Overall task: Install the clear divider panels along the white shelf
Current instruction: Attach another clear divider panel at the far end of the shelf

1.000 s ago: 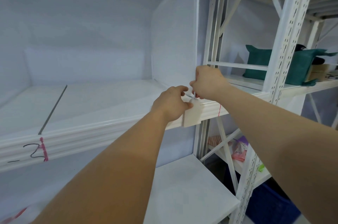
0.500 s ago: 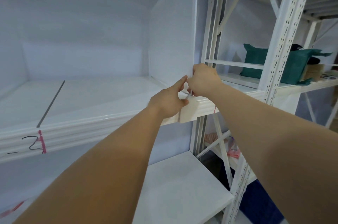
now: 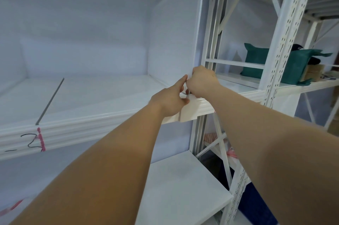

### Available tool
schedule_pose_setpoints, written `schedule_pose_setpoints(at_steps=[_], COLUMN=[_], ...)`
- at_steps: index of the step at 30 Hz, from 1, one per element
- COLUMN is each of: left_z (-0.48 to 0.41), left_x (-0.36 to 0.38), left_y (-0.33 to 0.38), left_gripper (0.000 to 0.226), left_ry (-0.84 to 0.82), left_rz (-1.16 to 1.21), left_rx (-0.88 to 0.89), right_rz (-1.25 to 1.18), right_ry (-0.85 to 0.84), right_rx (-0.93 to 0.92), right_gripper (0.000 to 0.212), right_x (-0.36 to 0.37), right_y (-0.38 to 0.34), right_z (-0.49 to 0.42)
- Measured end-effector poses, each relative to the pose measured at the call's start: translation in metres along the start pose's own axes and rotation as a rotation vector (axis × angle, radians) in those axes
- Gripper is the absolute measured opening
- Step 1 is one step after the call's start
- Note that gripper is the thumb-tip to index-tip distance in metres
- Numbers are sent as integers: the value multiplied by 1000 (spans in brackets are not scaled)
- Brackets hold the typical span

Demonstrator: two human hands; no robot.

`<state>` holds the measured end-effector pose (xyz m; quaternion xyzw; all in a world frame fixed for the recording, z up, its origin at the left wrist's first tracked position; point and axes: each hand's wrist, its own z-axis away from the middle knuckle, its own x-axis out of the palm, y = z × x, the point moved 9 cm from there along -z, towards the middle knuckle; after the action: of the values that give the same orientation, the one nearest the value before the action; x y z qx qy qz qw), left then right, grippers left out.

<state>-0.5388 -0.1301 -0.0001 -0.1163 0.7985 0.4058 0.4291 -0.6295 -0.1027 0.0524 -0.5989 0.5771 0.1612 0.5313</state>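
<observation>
Both hands (image 3: 185, 90) apparently pinching divider panel's (image 3: 176, 41) front edge at shelf (image 3: 91, 127) lip

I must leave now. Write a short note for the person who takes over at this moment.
Left hand: on the white clip at the shelf's front edge.
Right hand: closed at the bottom front corner of the upright divider panel; what it pinches is hidden.
Done: this panel stands at the shelf's right end.
Left: secure this corner; the dark slot by the pink mark has no panel.
</observation>
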Motion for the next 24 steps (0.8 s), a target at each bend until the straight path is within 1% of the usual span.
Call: schedule_pose_setpoints(at_steps=[2,5,7,9,12,16,20,22,24], left_z=[-1,-1,-1,1,2,1,2,1,-2], left_x=[-1,-2,-4,-4,-4,-4,-1,0,1], left_y=[-1,-2,2,5,8,5,5,5,5], left_gripper=[72,69,56,47,53,62,71,70,66], left_ry=[1,4,16,21,29,55,41,41,49], left_rz=[-5,-18,-61,-76,-79,-82,-140,-162,-178], left_rx=[0,-16,1,20,36,24,15,18,26], right_rz=[-23,-97,-142,-145,-145,-138,-117,-129,-119], right_ry=[11,-17,-11,-13,-23,-22,-23,-44,-55], right_rx=[16,38,53,75,89,60,39,54,74], right_gripper=[2,11,15,23,27,18,20,22,13], right_x=[1,1,-2,-1,-2,-3,-2,-2,-3], right_y=[3,5,6,8,9,3,0,2,3], right_z=[1,4,5,5,7,12,14,13,13])
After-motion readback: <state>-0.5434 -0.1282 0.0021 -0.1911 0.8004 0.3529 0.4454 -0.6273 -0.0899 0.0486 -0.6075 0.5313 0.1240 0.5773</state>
